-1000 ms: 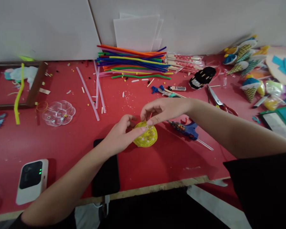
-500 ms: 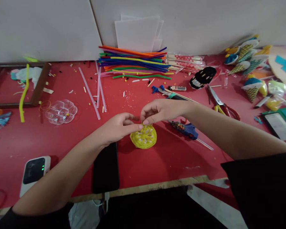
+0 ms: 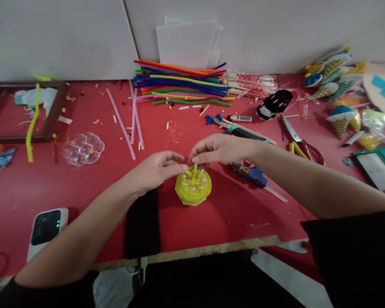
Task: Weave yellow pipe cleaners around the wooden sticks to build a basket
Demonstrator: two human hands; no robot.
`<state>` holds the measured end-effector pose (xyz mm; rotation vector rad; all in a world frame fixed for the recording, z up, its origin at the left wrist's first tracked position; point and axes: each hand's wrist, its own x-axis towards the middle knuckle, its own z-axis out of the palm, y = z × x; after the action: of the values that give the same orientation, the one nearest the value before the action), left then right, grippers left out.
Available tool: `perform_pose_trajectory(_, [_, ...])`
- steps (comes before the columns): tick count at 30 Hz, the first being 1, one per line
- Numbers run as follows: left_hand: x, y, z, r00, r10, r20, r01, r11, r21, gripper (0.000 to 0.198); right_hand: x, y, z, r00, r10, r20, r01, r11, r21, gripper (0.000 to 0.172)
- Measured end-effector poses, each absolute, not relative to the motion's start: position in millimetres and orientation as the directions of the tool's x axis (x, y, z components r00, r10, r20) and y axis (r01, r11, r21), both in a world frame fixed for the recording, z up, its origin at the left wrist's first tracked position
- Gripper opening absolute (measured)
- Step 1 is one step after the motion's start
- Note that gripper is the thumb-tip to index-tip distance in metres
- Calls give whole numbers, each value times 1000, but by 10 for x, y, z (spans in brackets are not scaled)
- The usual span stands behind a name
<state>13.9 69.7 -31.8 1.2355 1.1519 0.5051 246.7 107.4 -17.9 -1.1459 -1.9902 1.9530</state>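
Note:
A small round piece wound from yellow pipe cleaner (image 3: 193,196) faces me, tilted up from the red table, with several short pale wooden pegs sticking out of it in a ring. At its upper left edge, the thumb of my left hand (image 3: 162,169) presses on the rim while the fingers curl behind. My right hand (image 3: 211,149) is closed at the top edge, thumb and fingers pinched beside one upright peg (image 3: 195,167). The fingertips of both hands nearly meet, and whatever lies behind the rim is hidden by them.
A blue glue gun (image 3: 255,176) lies right of the yellow piece, near pliers (image 3: 247,133) and scissors (image 3: 297,134). Behind is a heap of coloured pipe cleaners (image 3: 182,83). A black phone (image 3: 143,224) sits by the front edge, and a clear flower-shaped tray (image 3: 83,149) at left.
The yellow piece has tipped so its pegs point more upward and its lower edge shows more. My left thumb has shifted slightly left along the rim; the right hand stays nearly in place.

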Motion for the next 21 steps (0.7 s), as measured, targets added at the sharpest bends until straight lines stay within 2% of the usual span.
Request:
perform_pose_trajectory(8, [146, 694, -290, 417, 819, -395, 258, 309, 915, 22, 2474, 1067, -191, -730, 562, -389, 409, -97, -907, 19])
perform_pose_trajectory(15, [163, 701, -279, 423, 800, -425, 215, 367, 905, 20, 2500, 1065, -162, -753, 548, -363, 376, -94, -922, 18])
perform_pose_trajectory(21, [168, 689, -292, 392, 822, -413, 245, 340, 908, 29, 2523, 1059, -71, -701, 608, -373, 446, -34, -894, 24])
